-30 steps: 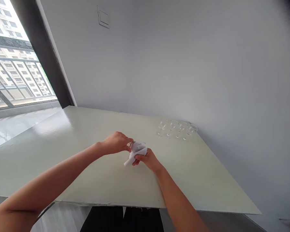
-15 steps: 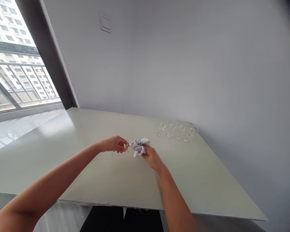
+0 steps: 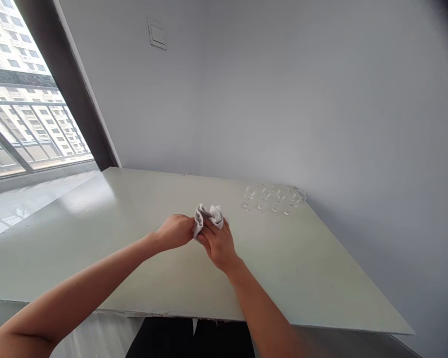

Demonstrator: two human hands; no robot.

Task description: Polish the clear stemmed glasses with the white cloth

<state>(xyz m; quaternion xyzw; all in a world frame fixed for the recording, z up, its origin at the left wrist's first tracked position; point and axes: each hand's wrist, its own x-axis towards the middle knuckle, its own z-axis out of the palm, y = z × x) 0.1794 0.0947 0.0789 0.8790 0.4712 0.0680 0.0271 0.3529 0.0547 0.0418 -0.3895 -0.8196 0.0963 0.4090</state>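
Note:
Over the middle of the table, my left hand is closed against a crumpled white-grey cloth. A clear stemmed glass showed in that hand half a second earlier; cloth and fingers now hide it. From the right side my right hand presses the cloth inward, its fingers bent into the folds. The two hands almost meet, with the cloth bunched between and above them.
Several clear stemmed glasses stand grouped at the table's back right, close to the grey wall. A window with a railing outside is at the left. The table's front edge lies just before my legs.
My right hand has moved left with the cloth and turned, its back now facing up. The cloth has closed over the glass, which was partly visible before at my left fingertips.

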